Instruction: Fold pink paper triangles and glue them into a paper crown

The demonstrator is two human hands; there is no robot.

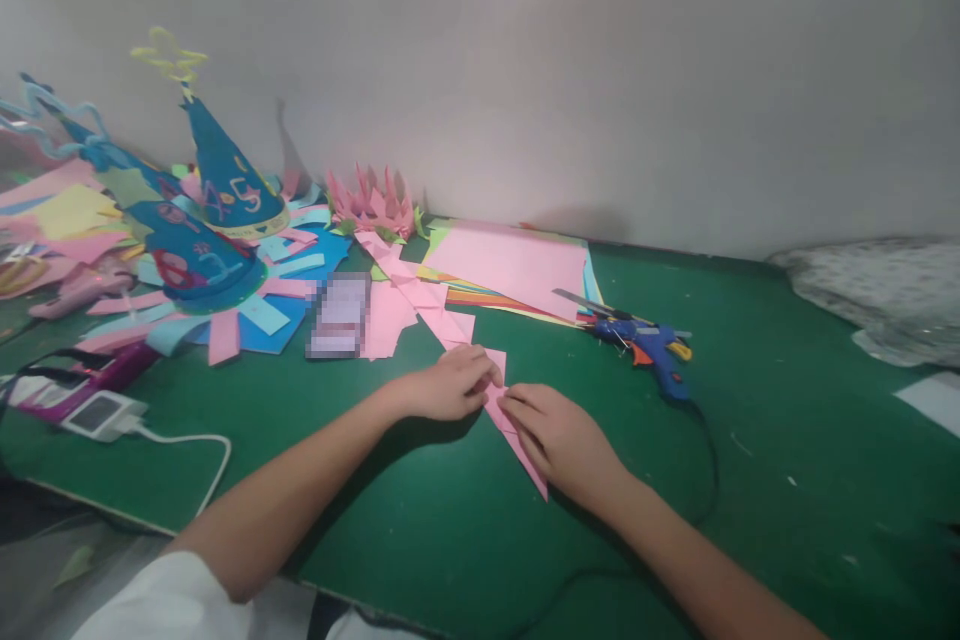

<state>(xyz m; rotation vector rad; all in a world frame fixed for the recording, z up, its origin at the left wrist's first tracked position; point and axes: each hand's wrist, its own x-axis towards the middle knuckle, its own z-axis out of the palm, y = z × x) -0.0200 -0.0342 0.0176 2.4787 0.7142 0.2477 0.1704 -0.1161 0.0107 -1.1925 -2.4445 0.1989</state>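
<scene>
The pink paper strip [498, 408] lies near centre on the green surface [750, 440]. The left hand [450, 385] and right hand [559, 435] both pinch its fold. Creasing appears in hand; the next press calls for aligned edges. A glue gun [652, 348] lies right.

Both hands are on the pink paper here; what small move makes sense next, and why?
Probably slide the right hand along the fold toward the near tip while the left hand pins the far end. The pink paper lies as a narrow pointed piece on the green table, and both hands meet at its middle.
</scene>
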